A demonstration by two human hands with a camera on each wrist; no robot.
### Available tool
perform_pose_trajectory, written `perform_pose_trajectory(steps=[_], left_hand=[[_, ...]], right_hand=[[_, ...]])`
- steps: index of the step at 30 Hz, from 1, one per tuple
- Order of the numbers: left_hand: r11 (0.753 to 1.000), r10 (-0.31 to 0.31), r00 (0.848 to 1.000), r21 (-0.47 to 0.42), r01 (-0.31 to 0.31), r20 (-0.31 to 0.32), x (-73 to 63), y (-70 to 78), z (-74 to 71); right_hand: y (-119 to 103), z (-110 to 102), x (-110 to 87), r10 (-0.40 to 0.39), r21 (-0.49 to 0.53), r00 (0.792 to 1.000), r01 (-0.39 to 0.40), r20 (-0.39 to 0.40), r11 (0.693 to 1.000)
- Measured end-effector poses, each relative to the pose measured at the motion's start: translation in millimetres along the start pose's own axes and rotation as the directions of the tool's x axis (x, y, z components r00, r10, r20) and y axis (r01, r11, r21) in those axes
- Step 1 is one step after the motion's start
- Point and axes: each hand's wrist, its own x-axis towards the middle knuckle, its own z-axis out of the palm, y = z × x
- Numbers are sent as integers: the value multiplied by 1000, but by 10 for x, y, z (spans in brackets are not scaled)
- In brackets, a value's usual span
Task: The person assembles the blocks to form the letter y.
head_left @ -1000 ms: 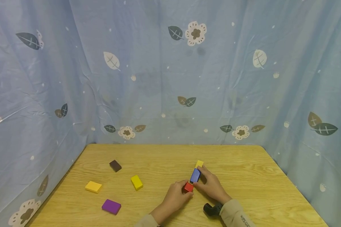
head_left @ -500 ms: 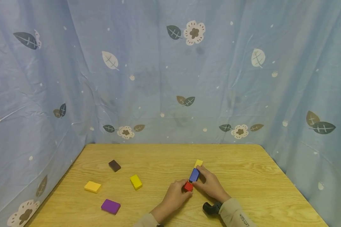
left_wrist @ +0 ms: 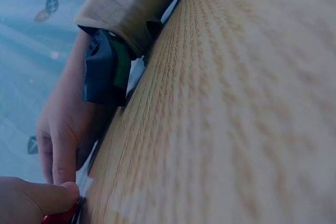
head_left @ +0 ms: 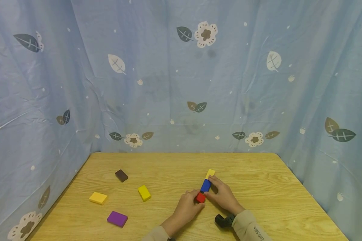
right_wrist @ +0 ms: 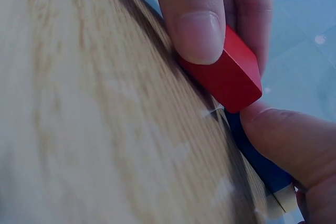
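Note:
A red block point(head_left: 200, 197), a blue block point(head_left: 205, 185) and a yellow block point(head_left: 210, 173) stand end to end in a slanting row, right of the table's middle. My left hand point(head_left: 185, 208) pinches the red block, the nearest of them, between thumb and fingers; the right wrist view shows that thumb point(right_wrist: 199, 35) on its side. Around the blue block curls my right hand point(head_left: 224, 198), its thumb at the end by the red block and its index finger near the yellow one. In the left wrist view only a sliver of the red block point(left_wrist: 62, 217) shows.
Left on the wooden table point(head_left: 169, 167) lie a dark brown block point(head_left: 121, 175), a bright yellow block point(head_left: 144, 193), an orange-yellow block point(head_left: 98, 198) and a purple block point(head_left: 117, 219). A black device point(head_left: 224, 221) sits at the right wrist. Blue curtains point(head_left: 157, 90) surround the table.
The blue block's top has gone from pale and shiny to darker blue, and more of the yellow block shows beyond it. Both hands stay nearly in place.

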Motion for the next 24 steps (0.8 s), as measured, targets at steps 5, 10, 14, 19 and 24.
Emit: perform_pose_trajectory(steps=[5, 10, 14, 19, 24], left_hand=[[1000, -5, 1000, 10, 5, -4, 5, 8, 5], [1000, -8, 1000, 11, 8, -8, 11, 14, 11], [1000, -14, 1000, 12, 14, -19, 17, 18, 20], [1000, -19, 1000, 24, 20, -24, 13, 33, 27], [999, -17, 999, 29, 18, -27, 12, 43, 30]], right_hand=[[-8, -5, -1, -4, 4, 1000, 4, 0, 1000], [-7, -6, -1, -4, 0, 1000, 4, -4, 1000], [-8, -6, 5, -5, -3, 1000, 4, -9, 1000], [-5, -2, 5, -4, 7, 1000, 4, -6, 1000], [-15, -8, -7, 1, 19, 1000, -1, 0, 1000]])
